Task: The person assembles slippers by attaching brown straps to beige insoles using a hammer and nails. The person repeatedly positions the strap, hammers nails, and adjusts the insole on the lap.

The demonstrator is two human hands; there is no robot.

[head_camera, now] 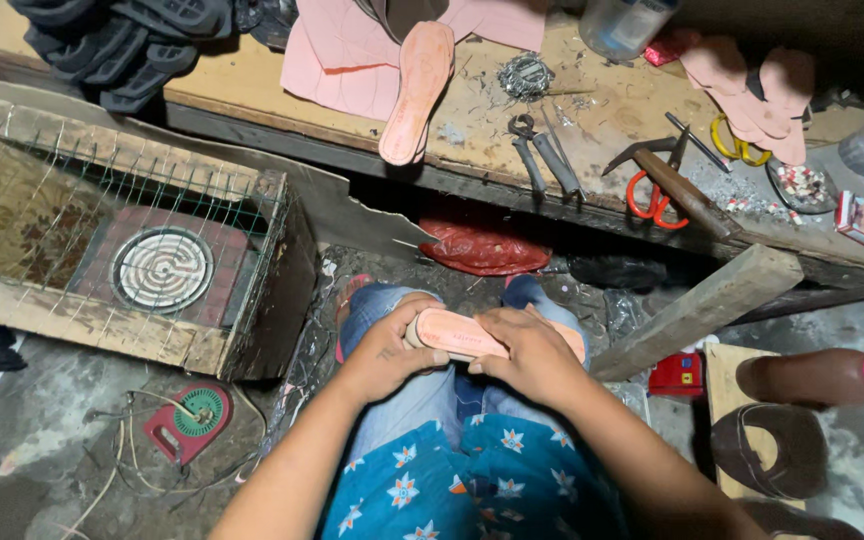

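Head view, seated worker, knees in blue jeans at frame centre. A flat salmon-pink shoe insole (452,335) lies across the lap, just below centre of frame, gripped at both ends. Left hand (384,352) is clenched round its left end, thumb on top. Right hand (530,352) is closed over the right half, fingers (500,325) curled over the far edge; most of that half is hidden beneath the hand.

Surroundings: wooden workbench (472,120) across the top of frame. On it a second pink insole (414,88) hangs partly over the front edge, top centre. Grey pliers (542,150) just right of it; red-handled scissors (654,190) further right. Wire-covered wooden box holding a round coil heater (162,268) at centre left. Dark brown sandal upper (767,450) on a board, lower right.

Judgement on handling: the piece looks thin and flexible, so pressure is best kept even between both hands, thumbs flat on the top face. Support from the thighs should limit creasing. Gripping near the ends leaves the middle free for inspection.
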